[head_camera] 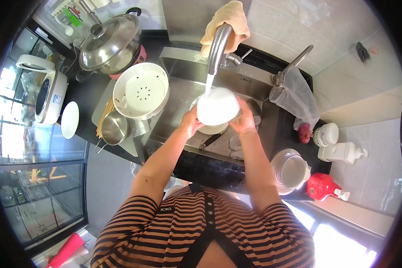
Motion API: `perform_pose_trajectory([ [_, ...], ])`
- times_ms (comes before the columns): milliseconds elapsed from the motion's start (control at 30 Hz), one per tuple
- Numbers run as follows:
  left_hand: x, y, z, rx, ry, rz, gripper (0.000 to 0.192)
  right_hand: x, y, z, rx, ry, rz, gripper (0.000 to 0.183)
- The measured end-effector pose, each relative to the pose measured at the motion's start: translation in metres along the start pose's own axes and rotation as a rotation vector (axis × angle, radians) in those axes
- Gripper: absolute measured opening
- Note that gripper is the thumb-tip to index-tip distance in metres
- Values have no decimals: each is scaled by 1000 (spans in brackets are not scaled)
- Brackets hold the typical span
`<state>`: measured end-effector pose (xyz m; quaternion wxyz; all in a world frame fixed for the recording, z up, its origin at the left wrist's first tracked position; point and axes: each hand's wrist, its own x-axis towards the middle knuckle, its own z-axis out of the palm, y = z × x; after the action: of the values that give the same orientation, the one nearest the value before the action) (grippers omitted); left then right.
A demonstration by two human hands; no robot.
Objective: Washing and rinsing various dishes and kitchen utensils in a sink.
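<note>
Between both hands I hold a white bowl (217, 107) under the kitchen faucet (217, 50). Water runs from the spout onto its left upper side. My left hand (190, 121) grips the bowl's left rim. On the opposite rim is my right hand (244, 117), wet, with something hard to make out by its fingers. Below lies the stainless steel sink (181, 87), where other dishes show partly behind the bowl. A black-handled utensil (210, 141) rests on the sink bottom, its far end hidden. Pale cloths (236, 147) lie by my right wrist.
Left of the sink stand a white colander (139, 87), a small saucepan (114, 127), chopsticks (104, 117) and a lidded steel pot (110, 43). On the right are a plastic bag (293, 97), a red onion (305, 133), stacked containers (289, 171) and a red spray bottle (323, 187).
</note>
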<state>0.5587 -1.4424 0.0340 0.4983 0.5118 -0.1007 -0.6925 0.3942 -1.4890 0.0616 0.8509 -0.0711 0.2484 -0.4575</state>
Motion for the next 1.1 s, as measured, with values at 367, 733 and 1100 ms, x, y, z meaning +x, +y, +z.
perform_pose_trajectory([
  [367, -6, 20, 1, -460, -172, 157, 43, -23, 16, -16, -1386, 523, -440, 29],
  [733, 6, -13, 7, 64, 99, 313, 40, 37, 33, 6, -1830, 265, -1116, 14],
  [1100, 10, 2, -11, -598, -68, 101, 39, -29, 55, -54, -1629, 504, -844, 27],
])
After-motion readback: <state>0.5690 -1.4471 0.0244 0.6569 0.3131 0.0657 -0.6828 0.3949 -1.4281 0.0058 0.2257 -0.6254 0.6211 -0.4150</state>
